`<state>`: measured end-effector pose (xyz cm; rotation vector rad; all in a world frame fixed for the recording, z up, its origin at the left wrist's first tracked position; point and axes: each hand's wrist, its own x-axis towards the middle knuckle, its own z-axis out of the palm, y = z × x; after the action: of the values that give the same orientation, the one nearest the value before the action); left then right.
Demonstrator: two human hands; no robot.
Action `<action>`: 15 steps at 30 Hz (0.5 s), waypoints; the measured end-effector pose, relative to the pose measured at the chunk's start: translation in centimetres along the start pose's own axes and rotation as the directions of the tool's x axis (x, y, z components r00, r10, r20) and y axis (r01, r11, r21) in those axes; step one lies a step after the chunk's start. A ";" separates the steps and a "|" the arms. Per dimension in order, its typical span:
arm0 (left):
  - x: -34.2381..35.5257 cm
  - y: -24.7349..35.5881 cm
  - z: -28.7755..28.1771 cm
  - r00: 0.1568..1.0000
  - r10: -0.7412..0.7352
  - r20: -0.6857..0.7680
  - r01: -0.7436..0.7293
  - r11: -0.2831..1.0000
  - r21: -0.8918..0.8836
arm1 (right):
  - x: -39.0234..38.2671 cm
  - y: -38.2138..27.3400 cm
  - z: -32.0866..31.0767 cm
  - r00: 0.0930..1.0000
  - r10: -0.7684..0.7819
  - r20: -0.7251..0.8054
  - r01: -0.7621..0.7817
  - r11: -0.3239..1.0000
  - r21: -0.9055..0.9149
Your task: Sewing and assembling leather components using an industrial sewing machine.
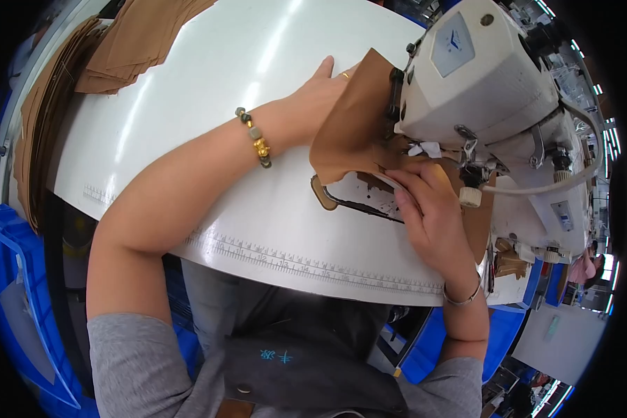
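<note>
A curved brown leather piece [352,115] stands bent up beside the head of a white sewing machine [467,76]. My left hand [320,101] reaches behind it and holds it from the far left side. One finger sticks out and another wears a ring; the remaining fingers are hidden by the leather. Near the needle area, my right hand [432,209] is closed on the lower edge of the same leather, thumb and fingers pressed together. More brown leather shows to the right of this hand. The needle itself is hidden.
Stacked brown pieces [136,45] lie at the far left of the white table [209,160], which carries a printed ruler scale along its near edge. A dark slot with a tan oval tab [323,193] sits below the leather. A blue bin [21,292] stands left.
</note>
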<state>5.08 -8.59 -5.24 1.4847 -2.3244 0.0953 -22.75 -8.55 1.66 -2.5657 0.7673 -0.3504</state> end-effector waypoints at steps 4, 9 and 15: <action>0.4 0.6 -0.9 0.998 -0.045 0.033 0.047 0.998 -0.042 | -0.2 -0.5 -0.3 1.000 -0.019 0.022 0.019 0.999 -0.029; 0.0 0.8 -0.5 0.988 -0.011 -0.151 0.011 1.000 0.000 | -0.4 -0.8 -0.3 0.998 -0.001 0.059 0.003 1.000 -0.022; -0.1 0.0 -0.2 0.967 -0.092 -0.239 0.099 0.995 0.020 | -1.0 -0.6 0.7 0.967 -0.250 0.049 0.255 0.942 -0.220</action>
<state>5.15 -8.47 -5.03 1.5081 -2.0674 0.2697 -23.07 -7.25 1.24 -2.8867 0.4927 -0.3318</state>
